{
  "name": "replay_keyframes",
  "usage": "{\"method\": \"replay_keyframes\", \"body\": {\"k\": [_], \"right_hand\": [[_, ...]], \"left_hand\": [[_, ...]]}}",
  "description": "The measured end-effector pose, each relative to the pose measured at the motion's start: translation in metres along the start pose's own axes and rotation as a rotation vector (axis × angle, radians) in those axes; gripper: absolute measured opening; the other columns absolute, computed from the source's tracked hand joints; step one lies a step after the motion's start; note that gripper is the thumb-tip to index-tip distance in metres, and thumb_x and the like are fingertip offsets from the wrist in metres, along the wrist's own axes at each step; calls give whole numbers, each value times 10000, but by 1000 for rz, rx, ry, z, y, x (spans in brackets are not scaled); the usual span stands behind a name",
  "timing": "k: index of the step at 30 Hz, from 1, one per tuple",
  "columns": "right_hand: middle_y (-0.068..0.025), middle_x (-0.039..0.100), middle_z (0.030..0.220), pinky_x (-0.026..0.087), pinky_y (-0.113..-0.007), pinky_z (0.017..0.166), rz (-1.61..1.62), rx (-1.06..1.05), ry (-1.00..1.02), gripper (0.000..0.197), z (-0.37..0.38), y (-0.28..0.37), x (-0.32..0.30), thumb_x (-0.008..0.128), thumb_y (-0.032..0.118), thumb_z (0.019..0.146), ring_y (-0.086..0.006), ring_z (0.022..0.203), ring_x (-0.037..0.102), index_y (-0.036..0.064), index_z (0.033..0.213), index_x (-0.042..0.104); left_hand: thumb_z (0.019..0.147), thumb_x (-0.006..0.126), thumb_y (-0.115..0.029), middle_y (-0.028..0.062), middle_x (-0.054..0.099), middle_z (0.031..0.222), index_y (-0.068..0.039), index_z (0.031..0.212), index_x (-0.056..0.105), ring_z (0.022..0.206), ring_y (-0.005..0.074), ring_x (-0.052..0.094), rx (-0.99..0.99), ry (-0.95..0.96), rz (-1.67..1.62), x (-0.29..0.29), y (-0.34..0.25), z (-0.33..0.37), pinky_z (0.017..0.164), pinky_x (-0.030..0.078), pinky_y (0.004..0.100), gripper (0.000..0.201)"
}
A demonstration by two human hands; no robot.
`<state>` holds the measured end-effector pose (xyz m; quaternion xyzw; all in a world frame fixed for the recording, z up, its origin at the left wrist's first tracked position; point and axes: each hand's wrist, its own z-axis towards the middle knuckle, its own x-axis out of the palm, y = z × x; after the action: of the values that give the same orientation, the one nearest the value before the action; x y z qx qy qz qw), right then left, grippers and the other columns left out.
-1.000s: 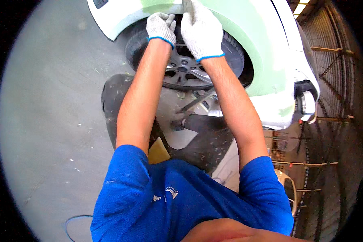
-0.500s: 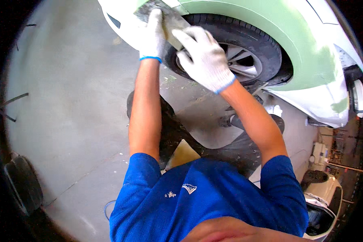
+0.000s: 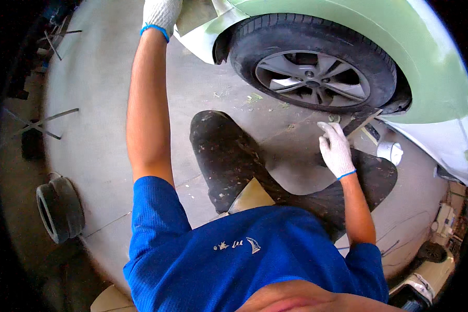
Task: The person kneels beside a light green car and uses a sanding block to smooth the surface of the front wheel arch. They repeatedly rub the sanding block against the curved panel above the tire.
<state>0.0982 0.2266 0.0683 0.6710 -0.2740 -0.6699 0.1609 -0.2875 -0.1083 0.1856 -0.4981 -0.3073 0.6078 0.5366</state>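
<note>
My left hand (image 3: 161, 14), in a white knit glove with a blue cuff, reaches to the top edge of the view, which cuts off its fingers. It grips a flat olive-grey board (image 3: 195, 15) that lies against the front part of the car body. My right hand (image 3: 337, 150), gloved the same way, hovers over my right thigh, below the wheel (image 3: 312, 80). Its fingers are stretched and apart, with nothing seen in them. The car's fender (image 3: 426, 67) is white with pale green patches around the wheel arch.
A yellowish flat piece (image 3: 252, 196) rests at my lap. Right of my right knee stands a white tub (image 3: 389, 152), near a dark flat bar (image 3: 363, 122) by the tyre. Green scraps (image 3: 254, 98) litter the floor. Tyres (image 3: 61, 210) stand at left, near a crossed metal stand (image 3: 34, 125).
My right hand has come away from the board, down and right to my thigh. My left hand has moved left and up with the board. The view has shifted, showing more of the wheel.
</note>
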Motion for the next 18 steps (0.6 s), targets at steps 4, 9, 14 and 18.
{"method": "replay_keyframes", "body": {"k": [4, 9, 14, 18], "right_hand": [[-175, 581, 1195, 514, -444, 902, 29, -140, 12, 376, 27, 31, 7, 594, 72, 883, -396, 1041, 609, 78, 1260, 594], [-206, 590, 1152, 524, -453, 880, 84, -469, -122, 372, 80, 81, 20, 587, 102, 886, -403, 1013, 616, 40, 1253, 582], [-219, 633, 1093, 522, -445, 870, 274, -564, -85, 335, 133, 143, 13, 596, 127, 900, -393, 985, 635, 16, 1217, 600], [-137, 694, 1058, 528, -359, 883, 600, -579, -38, 358, 186, 188, 11, 602, 208, 959, -236, 954, 667, -14, 1240, 595]], "left_hand": [[880, 677, -188, 145, 720, 988, 4, 1101, 687, 917, 289, 695, -6, 29, 117, -12, -4, 12, 839, 554, 392, 293], [878, 678, -191, 147, 719, 991, 3, 1104, 686, 920, 293, 695, 2, 66, 207, -16, -16, 28, 840, 553, 395, 298], [877, 679, -195, 149, 719, 995, 1, 1107, 685, 923, 297, 694, -4, 97, 288, -24, -21, 36, 841, 553, 397, 302], [876, 679, -197, 150, 718, 998, 0, 1110, 685, 925, 301, 694, -8, 130, 349, -31, -26, 42, 843, 552, 399, 306]]}}
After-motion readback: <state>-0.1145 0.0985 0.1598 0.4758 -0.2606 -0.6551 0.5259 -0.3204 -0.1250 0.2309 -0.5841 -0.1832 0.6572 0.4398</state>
